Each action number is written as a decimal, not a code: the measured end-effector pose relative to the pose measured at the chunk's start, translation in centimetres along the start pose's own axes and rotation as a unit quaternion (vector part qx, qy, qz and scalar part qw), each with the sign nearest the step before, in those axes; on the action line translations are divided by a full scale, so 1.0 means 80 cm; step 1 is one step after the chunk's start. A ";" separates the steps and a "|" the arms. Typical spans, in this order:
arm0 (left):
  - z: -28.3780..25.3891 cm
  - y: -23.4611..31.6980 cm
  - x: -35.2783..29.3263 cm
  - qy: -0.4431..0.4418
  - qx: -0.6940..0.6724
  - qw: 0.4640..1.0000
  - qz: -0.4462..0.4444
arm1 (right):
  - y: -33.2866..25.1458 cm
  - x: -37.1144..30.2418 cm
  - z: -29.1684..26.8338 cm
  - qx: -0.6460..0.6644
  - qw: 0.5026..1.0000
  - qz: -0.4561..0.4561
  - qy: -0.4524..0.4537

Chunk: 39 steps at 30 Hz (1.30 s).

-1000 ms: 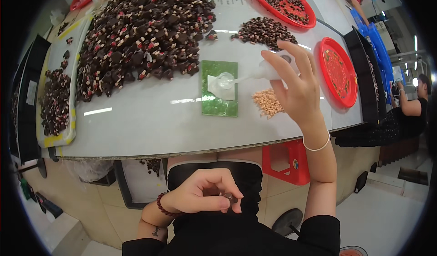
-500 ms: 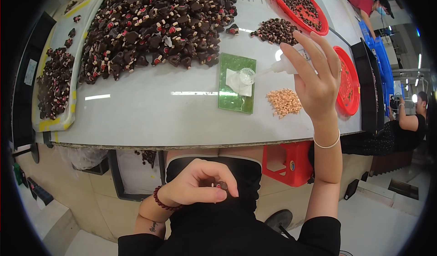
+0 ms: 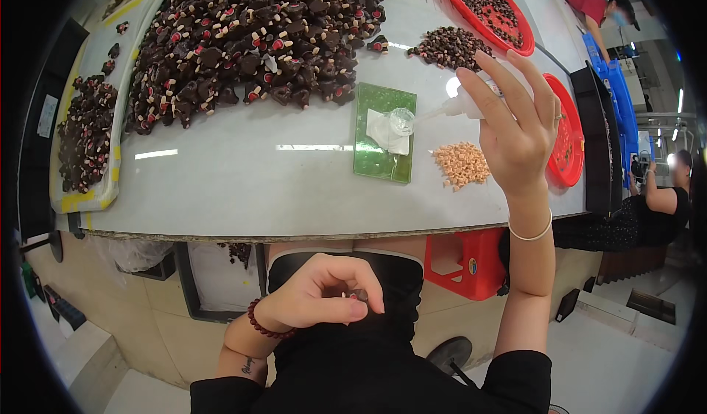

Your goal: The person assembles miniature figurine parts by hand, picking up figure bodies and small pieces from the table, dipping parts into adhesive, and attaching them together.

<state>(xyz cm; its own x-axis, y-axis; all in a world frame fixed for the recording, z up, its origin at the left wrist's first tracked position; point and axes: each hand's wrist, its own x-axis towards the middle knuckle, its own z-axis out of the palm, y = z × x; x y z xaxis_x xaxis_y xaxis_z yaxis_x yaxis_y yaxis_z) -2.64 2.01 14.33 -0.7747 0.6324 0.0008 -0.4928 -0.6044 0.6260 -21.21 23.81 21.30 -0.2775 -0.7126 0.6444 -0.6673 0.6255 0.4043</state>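
Note:
Close to my body, below the table edge, my left hand (image 3: 322,290) is closed on a small dark brown figure piece (image 3: 359,295), mostly hidden by the fingers. Over the table, my right hand (image 3: 518,123) grips a whitish squeeze bottle (image 3: 462,105) with a thin nozzle, held tilted; the fingers cover much of it. Its nozzle tip points left, at a small clear round cup (image 3: 401,121); whether they touch I cannot tell. That cup rests on a folded white tissue (image 3: 387,135) on a green rectangular pad (image 3: 381,165). Below the bottle lies a pile of small peach-coloured pieces (image 3: 462,165).
A large heap of dark brown figure pieces (image 3: 250,46) covers the far left of the table. Left of it stands a tray (image 3: 110,171) of similar pieces. Small dark parts (image 3: 453,48) and two red trays (image 3: 529,42), (image 3: 571,174) lie at right. Two people are beyond.
Almost nothing differs. My right hand and the bottle have shifted very slightly to the right in the picture; the left hand keeps its hold, a touch higher.

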 end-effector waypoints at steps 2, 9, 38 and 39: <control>-0.001 -0.001 0.000 0.001 -0.004 1.000 -0.003 | 0.001 0.000 0.001 0.001 1.000 -0.001 0.004; -0.002 -0.001 0.001 0.010 0.002 1.000 -0.014 | 0.000 0.000 0.001 0.014 1.000 0.014 -0.003; -0.001 0.005 0.006 0.018 -0.041 0.999 -0.005 | 0.071 -0.133 -0.013 0.234 0.863 0.434 -0.106; -0.001 0.003 0.007 0.012 -0.054 0.998 0.002 | 0.073 -0.140 -0.013 0.233 0.863 0.436 -0.106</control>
<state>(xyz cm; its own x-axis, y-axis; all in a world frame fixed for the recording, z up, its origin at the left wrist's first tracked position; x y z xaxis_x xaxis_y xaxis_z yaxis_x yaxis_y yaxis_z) -3.25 2.17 14.40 -0.7858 0.6183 -0.0159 -0.5281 -0.6573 0.5376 -21.26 35.74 17.11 -0.9017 -0.1093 0.4183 -0.3327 0.7932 -0.5100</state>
